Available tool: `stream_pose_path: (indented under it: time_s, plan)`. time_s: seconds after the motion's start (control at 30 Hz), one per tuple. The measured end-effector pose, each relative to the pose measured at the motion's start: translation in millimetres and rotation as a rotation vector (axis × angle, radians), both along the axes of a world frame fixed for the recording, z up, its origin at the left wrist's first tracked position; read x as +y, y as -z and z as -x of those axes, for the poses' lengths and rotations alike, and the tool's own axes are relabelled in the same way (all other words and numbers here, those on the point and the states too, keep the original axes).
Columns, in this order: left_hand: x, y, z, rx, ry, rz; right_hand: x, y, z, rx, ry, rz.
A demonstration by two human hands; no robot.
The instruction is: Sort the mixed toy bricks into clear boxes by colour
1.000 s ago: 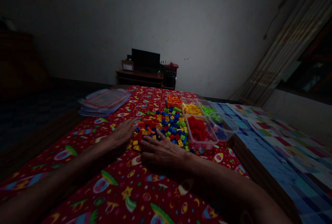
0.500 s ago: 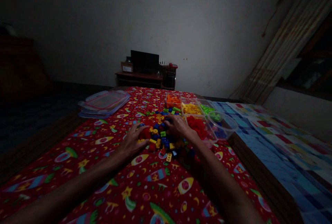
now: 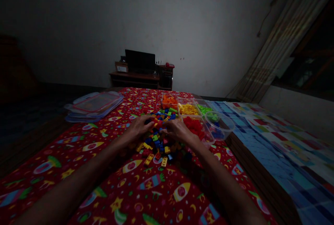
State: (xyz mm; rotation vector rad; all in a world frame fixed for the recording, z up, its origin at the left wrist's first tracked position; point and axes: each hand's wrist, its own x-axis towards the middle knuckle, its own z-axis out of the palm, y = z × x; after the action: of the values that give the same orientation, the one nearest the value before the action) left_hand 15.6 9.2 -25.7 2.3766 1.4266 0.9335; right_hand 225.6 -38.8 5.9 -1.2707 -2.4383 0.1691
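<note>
On the red rocket-print cloth (image 3: 156, 197) in this dim room, a pile of coloured bricks (image 3: 158, 145) lies in the middle, just left of a row of clear plastic tubs. The left hand (image 3: 138, 127) rests on the near-left edge of the pile, fingers curled down into the bricks; the right hand (image 3: 177, 130) sits on the pile's right side, its fingers bent toward the left hand. The fingertips of both nearly meet over the far part of the heap. It is too dark to tell whether either hand has closed on a brick or only lies on them. Beside the right hand is a tub of red bricks (image 3: 194, 127), and behind it tubs of yellow bricks (image 3: 188, 109), orange bricks (image 3: 169, 100) and green bricks (image 3: 205, 108). A round bowl (image 3: 221, 127) with blue pieces stands at the cloth's right edge. A stack of lids (image 3: 91, 105) lies well off to the left. A desk with a dark screen (image 3: 141, 73) stands against the far wall.
</note>
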Motion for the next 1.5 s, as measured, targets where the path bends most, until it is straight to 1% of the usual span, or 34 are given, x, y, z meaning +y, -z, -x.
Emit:
stream_pose_path:
  time_s: [0.1,0.17,0.23,0.27,0.33,0.43,0.5,0.57,0.63,0.73,0.8,0.87,0.93,1.07,1.13,1.23,1.3,1.37,1.5]
  plan:
    - [0,-1.6,7,0.013,0.056,0.025,-2,12.3,10,-0.106,-0.066,-0.022]
    - [0,-4.2,11,0.022,0.077,-0.007,-2,14.8,10,-0.088,-0.066,-0.053]
    - [-3,-10.7,12,0.031,0.110,-0.059,-1,10.5,5,-0.019,-0.027,-0.090]
    - [-5,-15.4,11,0.042,0.146,-0.082,-1,6.1,1,0.023,0.008,-0.102]
    - [-13,-26.1,10,0.085,0.255,-0.093,0,-5.4,-10,0.090,0.092,-0.088]
    - [-27,-36.2,4,0.193,0.426,-0.036,-1,-20.2,-25,0.110,0.182,-0.015]
    - [-34,-33.8,-1,0.252,0.494,-0.025,-3,-23.5,-32,0.053,0.172,0.040]
    - [-36,-24.3,-8,0.264,0.514,-0.063,-4,-20.7,-33,-0.052,0.110,0.110]
    - [-36,-11.7,-14,0.258,0.495,-0.104,-5,-13.7,-30,-0.144,0.045,0.141]
    - [-34,2.4,-20,0.255,0.436,-0.102,-6,-2.3,-22,-0.181,-0.002,0.051]
    - [-33,5.0,-19,0.231,0.377,-0.076,-7,1.2,-20,-0.176,-0.016,0.001]
    - [-33,2.7,-16,0.185,0.321,-0.045,-7,-0.5,-20,-0.162,-0.023,-0.002]
    - [-31,-2.3,-12,0.139,0.286,-0.015,-8,-6.1,-20,-0.123,-0.016,0.017]
    - [-24,-12.4,-6,0.086,0.241,0.060,-9,-15.8,-20,0.034,0.015,0.045]
    - [-22,-15.4,-5,0.068,0.191,0.111,-6,-15.5,-19,0.119,0.009,0.076]
    - [-21,-17.0,-4,0.030,0.129,0.166,2,-9.5,-19,0.190,0.011,0.119]
    - [-22,-16.4,-4,0.011,0.124,0.184,6,-4.6,-18,0.189,0.011,0.109]
    - [-22,-14.8,-3,0.005,0.133,0.186,5,-0.9,-18,0.142,-0.007,0.093]
    - [-22,-10.6,-5,0.059,0.172,0.122,-4,1.4,-15,0.037,-0.097,0.102]
